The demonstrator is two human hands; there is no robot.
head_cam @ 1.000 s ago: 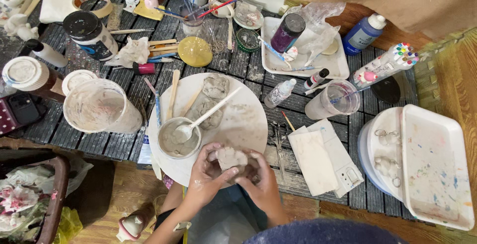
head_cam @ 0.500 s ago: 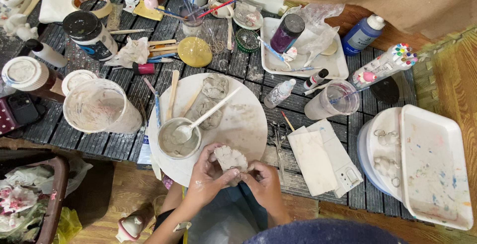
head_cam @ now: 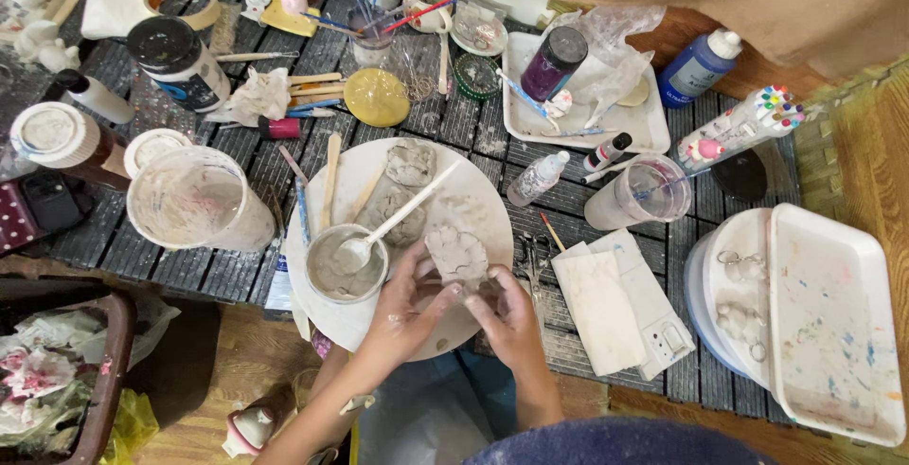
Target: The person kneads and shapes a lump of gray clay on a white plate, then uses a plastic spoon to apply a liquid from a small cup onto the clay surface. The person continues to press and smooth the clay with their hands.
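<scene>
Both my hands hold a flat, lumpy piece of grey clay (head_cam: 456, 255) over the near edge of a round white board (head_cam: 473, 195). My left hand (head_cam: 405, 312) grips its lower left side, and my right hand (head_cam: 508, 316) pinches its lower right corner. Just left of the clay stands a small bowl of grey slip (head_cam: 346, 266) with a white spoon (head_cam: 402, 214) leaning in it. Two more flat clay pieces (head_cam: 409, 162) lie farther back on the board.
A large clear cup (head_cam: 194, 202) stands left of the board; a plastic cup (head_cam: 639, 192), small bottles and a white tray (head_cam: 578, 105) sit right and behind. White trays (head_cam: 828, 323) fill the right end. Paint jars, brushes and tape crowd the back. A bin (head_cam: 66, 380) sits lower left.
My hands have lifted the clay piece a little farther onto the board and tilted its flat face up. The view has barely shifted.
</scene>
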